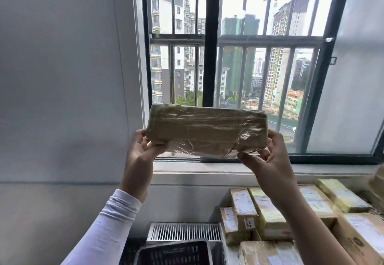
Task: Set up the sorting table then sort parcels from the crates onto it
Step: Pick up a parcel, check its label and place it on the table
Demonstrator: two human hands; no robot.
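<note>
- Head view: both hands are raised in front of the barred window, holding one brown parcel between them, level and lengthwise, its long face turned toward the camera.
- The left hand grips the parcel's left end: the thumb lies along the lower front edge and the fingers curl round behind the end, mostly hidden by the parcel.
- The left arm wears a white sleeve that reaches to the wrist.
- The right hand grips the right end: the thumb presses the lower front corner, and the fingers curl up round the end and behind it.
- The parcel is wrapped in clear, wrinkled tape or film that catches the light, most at its right lower corner. It touches nothing but the two hands.
- It hangs in the air above the window sill, well above everything below it.
- Below the right forearm, the surface at the lower right carries sorted parcels: cardboard boxes and yellow-taped packets with white labels, laid side by side and touching, up against the wall under the sill.
- At the bottom edge, left of the surface, sits a dark slotted crate, with a white grille just behind it.
</note>
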